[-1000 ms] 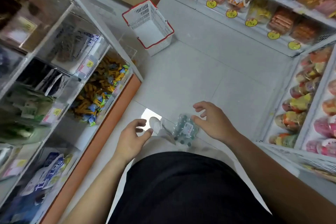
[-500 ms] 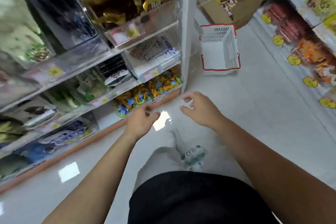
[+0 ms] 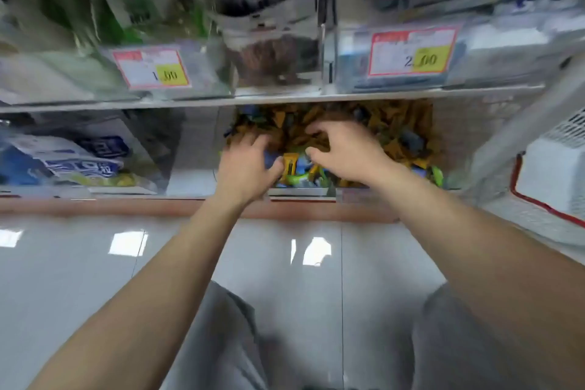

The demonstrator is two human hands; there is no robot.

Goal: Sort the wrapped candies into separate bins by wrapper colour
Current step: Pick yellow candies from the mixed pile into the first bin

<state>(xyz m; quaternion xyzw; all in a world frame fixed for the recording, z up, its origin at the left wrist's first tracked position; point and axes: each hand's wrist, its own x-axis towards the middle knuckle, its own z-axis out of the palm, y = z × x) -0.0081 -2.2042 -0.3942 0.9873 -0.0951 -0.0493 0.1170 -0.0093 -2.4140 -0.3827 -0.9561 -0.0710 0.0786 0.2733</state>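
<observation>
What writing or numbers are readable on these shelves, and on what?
"1.00": left price tag; other print blurred.
"2.00": right price tag; other print blurred.
Lettering on the blue-and-white packet: too blurred to read.
Print on the candies: unreadable.

Bright, even light from overhead fills the aisle; the glossy floor (image 3: 63, 294) throws back white square glints near its far edge. Motion blur smears everything, the candies (image 3: 402, 133) into a mottled mass, and the wide lens bows the shelf (image 3: 190, 103) edge.
</observation>
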